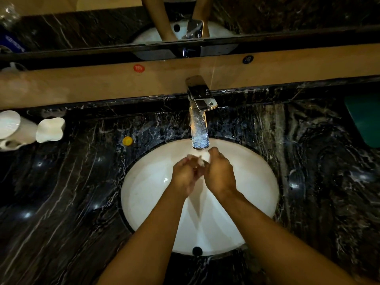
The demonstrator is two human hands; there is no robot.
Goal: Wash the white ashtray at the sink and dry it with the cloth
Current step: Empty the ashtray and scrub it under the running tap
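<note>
- A dark, white-veined marble countertop (61, 202) is spreading across the view, with a white oval sink basin (148, 194) set into it and a mirror (82, 27) running along the back wall above a tan ledge.
- A chrome faucet (200, 120) is standing at the back of the basin, its spout reaching out over the bowl just above the hands.
- The left hand (184, 175) and the right hand (220, 173) are meeting under the spout, pressed close together over the middle of the basin.
- Between them a small white ashtray (205, 156) is showing only in part, near the fingertips; both hands are curling around it, though how firmly each is gripping cannot be told.
- Water or foam is blurring the spot where the fingers meet.
- At the left edge, white ceramic pieces (50, 129) are sitting on the countertop, with a small yellow cap (127, 140) lying nearer the basin.
- A teal object (365, 120) is resting at the far right, cut off by the edge.
</note>
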